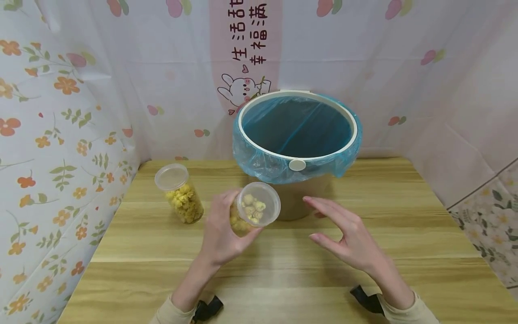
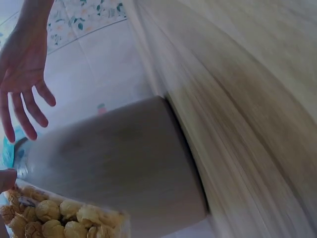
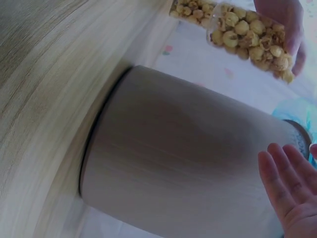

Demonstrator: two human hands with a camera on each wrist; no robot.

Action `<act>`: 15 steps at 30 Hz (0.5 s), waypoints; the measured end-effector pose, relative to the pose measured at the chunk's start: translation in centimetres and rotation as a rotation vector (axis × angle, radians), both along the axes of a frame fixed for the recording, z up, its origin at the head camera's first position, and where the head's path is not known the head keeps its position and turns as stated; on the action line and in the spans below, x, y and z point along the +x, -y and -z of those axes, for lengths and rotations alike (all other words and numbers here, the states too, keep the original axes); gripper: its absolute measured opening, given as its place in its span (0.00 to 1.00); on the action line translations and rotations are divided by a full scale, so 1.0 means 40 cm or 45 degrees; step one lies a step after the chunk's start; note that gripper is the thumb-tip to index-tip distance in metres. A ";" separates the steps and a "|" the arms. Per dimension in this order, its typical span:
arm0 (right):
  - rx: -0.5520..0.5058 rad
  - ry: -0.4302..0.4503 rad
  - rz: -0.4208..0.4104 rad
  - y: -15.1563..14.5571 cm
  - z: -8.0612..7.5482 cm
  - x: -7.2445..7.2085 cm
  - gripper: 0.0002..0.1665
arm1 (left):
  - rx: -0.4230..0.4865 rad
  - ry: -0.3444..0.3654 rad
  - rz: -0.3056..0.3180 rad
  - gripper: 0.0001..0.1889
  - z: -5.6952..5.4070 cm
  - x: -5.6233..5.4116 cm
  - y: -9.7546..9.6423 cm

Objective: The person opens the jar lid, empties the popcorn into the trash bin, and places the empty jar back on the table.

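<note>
In the head view my left hand (image 1: 222, 229) grips a clear plastic jar (image 1: 255, 209) of popcorn, its round translucent top tilted toward me. The right wrist view shows the popcorn (image 3: 252, 37) through the jar's side wall. My right hand (image 1: 344, 227) is held to the right of this jar, fingers extended, thumb apart, and nothing in its grasp. On the table to the left stands a second clear jar (image 1: 186, 202), filled with yellow popcorn under a translucent lid (image 1: 171, 176). Part of the left hand's fingers is hidden behind the held jar.
A grey-brown trash bin (image 3: 183, 153) stands on the wooden table (image 1: 170, 270) behind both hands. Its white oval rim (image 1: 297, 164) secures a blue plastic bag (image 1: 259, 166) folded over the outside. Patterned cloth (image 1: 174, 90) hangs along the back and left.
</note>
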State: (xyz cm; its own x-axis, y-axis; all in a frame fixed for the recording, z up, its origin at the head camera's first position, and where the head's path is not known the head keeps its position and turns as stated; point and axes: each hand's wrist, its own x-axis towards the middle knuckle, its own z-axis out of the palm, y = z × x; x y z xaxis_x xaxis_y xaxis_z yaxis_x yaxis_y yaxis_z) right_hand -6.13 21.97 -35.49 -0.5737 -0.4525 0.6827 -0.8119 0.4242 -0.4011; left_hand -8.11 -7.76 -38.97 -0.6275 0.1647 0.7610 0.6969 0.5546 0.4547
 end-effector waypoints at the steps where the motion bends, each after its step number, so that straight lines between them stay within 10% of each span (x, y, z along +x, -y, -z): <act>1: -0.010 -0.001 -0.011 0.002 0.000 0.000 0.37 | -0.024 -0.010 -0.001 0.48 -0.001 0.004 -0.004; 15: -0.051 0.026 -0.040 0.020 -0.011 0.023 0.43 | -0.268 -0.095 0.011 0.48 0.003 0.035 -0.047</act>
State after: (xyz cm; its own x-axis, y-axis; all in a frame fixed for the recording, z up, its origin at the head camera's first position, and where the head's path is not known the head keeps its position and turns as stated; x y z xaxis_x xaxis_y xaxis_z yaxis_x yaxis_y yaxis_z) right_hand -5.21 21.17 -35.07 -0.5736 -0.4430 0.6890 -0.8160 0.3823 -0.4335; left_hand -6.72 -5.86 -39.09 -0.5688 0.3299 0.7534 0.7294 0.6257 0.2767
